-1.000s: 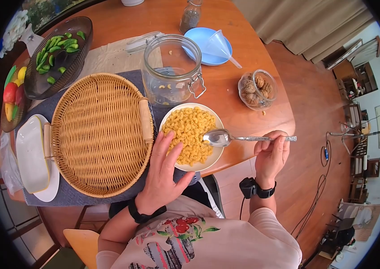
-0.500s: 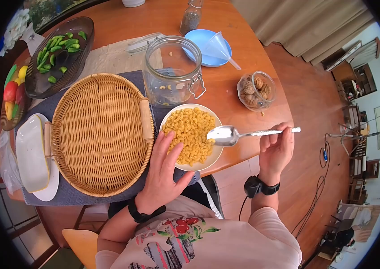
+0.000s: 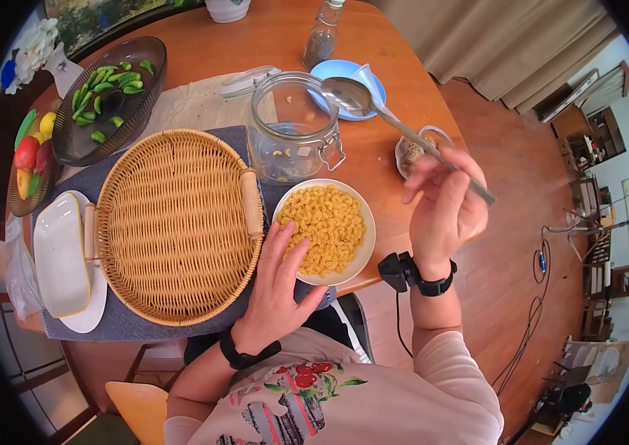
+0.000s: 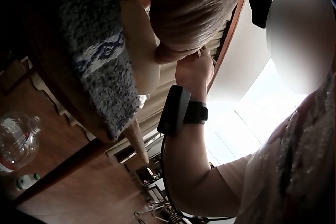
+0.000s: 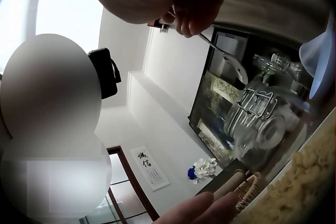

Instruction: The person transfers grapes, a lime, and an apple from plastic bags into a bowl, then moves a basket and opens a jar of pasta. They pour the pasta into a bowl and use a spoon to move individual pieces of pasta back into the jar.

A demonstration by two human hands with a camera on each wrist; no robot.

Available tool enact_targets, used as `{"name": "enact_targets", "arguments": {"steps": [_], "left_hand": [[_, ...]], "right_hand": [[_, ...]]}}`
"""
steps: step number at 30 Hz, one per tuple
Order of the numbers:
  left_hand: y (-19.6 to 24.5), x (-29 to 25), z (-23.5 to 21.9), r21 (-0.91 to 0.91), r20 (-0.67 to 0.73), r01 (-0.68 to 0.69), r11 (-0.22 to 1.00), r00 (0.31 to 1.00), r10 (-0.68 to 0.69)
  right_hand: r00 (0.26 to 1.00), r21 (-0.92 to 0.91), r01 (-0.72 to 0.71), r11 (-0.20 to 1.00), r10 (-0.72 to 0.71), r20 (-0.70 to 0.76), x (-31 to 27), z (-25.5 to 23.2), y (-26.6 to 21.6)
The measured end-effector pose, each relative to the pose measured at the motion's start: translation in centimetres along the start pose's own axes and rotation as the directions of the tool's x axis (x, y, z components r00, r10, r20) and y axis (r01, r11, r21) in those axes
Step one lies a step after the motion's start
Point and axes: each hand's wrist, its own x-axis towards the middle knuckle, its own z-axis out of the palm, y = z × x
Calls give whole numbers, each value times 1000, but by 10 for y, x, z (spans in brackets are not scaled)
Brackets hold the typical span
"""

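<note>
My right hand (image 3: 448,211) pinches the handle of a metal spoon (image 3: 348,96), raised over the table. In the head view the spoon's bowl overlaps the right rim of a glass clip-top jar (image 3: 284,159) and the blue plate behind it. No macaroni shows on the spoon. A few macaroni pieces lie at the jar's bottom. My left hand (image 3: 277,297) rests with extended fingers at the near left rim of a white bowl (image 3: 365,256) filled with macaroni (image 3: 325,230). In the right wrist view the spoon (image 5: 236,66) hangs close above the jar (image 5: 257,124).
A round wicker basket (image 3: 177,230) stands left of the bowl, with white dishes (image 3: 62,252) beyond it. Farther back are a dark dish (image 3: 147,96) of green peppers, a blue plate (image 3: 377,93) with a funnel, and a small bottle (image 3: 322,41). A walnut jar (image 3: 407,152) sits behind my right hand.
The spoon has risen from the macaroni bowl and swung away toward the jar, its handle now slanting. My left hand has stayed at the bowl. The head view has shifted slightly.
</note>
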Motion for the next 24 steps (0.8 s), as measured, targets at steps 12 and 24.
{"name": "enact_targets", "arguments": {"steps": [12,24], "left_hand": [[-1,0,-1,-22,20,-6,1000,1000,7],[-1,0,0,-12,23,-4,1000,1000,4]], "right_hand": [[966,162,-176,971,202,-159,-43,-55,-7],[954,99,-288,952,295,-58,-71,-60,1]]}}
